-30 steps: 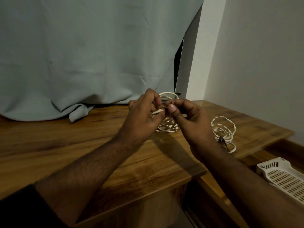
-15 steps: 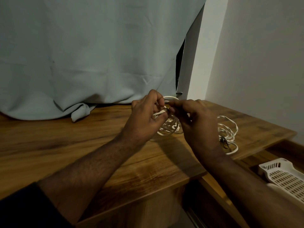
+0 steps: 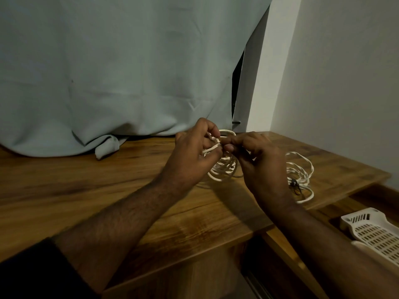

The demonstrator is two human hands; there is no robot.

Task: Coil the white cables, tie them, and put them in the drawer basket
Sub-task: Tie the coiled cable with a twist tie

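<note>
A coil of white cable (image 3: 222,169) stands upright on the wooden tabletop (image 3: 108,190), held between both hands. My left hand (image 3: 192,156) grips the top of the coil with curled fingers. My right hand (image 3: 259,160) pinches the same spot from the right, fingertips meeting the left hand's. A second white cable coil (image 3: 302,171), tied with a dark tie (image 3: 294,186), lies on the table just right of my right hand. The white perforated drawer basket (image 3: 373,231) sits in the open drawer at lower right.
A pale curtain (image 3: 129,72) hangs behind the table, its hem resting on the back of the top. A white wall (image 3: 345,83) closes the right side. The table's front edge runs diagonally above the open drawer.
My right hand has rolled over the top of the coil, its thumb now tucked in against the left fingertips. The coil and the left hand stay in about the same place.
</note>
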